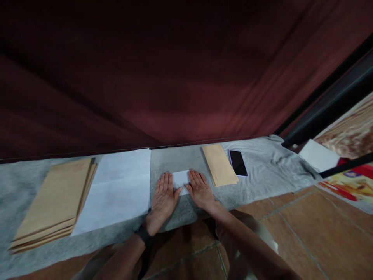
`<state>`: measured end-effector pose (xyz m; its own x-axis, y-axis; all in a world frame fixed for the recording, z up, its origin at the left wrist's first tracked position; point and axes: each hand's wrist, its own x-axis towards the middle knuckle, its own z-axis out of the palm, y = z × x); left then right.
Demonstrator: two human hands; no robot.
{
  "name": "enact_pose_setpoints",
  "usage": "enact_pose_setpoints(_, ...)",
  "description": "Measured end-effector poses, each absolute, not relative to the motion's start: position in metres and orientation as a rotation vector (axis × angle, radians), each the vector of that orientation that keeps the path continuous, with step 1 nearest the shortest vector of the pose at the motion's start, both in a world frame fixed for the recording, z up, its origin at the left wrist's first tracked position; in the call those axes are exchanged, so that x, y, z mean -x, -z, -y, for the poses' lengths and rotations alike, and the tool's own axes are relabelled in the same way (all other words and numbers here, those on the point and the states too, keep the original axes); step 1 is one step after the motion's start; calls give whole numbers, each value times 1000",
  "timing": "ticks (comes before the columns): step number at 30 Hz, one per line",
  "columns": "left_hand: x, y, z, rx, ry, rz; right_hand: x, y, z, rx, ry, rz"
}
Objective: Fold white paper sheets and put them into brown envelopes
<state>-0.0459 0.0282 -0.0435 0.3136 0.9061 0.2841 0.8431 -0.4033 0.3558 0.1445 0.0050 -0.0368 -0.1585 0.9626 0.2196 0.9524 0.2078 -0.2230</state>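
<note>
My left hand (163, 196) and my right hand (199, 188) lie flat, palms down and fingers stretched out, on a small folded white paper (180, 179). The paper rests on a grey cloth (262, 171) spread over the floor. Both hands cover the paper's sides, and only its middle shows between them. A dark band sits on my left wrist.
A stack of white sheets (118, 190) lies left of my hands, with a pile of brown envelopes (55, 202) further left. On the right lie a single brown envelope (219, 165) and a black phone (238, 162). A dark red curtain (175, 77) hangs behind.
</note>
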Motion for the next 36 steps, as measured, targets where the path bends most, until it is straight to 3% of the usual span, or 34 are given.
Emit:
enact_pose_setpoints(11,58,46,-25,-2378,-671,-1803,-161,38,-2,1861,-44,2122)
enact_pose_setpoints(21,66,19,-36,-2238,-709,-1715,-166,34,0,1782,-24,2039)
enact_pose_setpoints(30,65,10,-59,-1332,-1072,-1464,-135,21,12,1587,-166,2270)
enact_pose_setpoints(36,60,-5,-58,-1169,-1026,-1372,-126,17,16,1516,-197,2298)
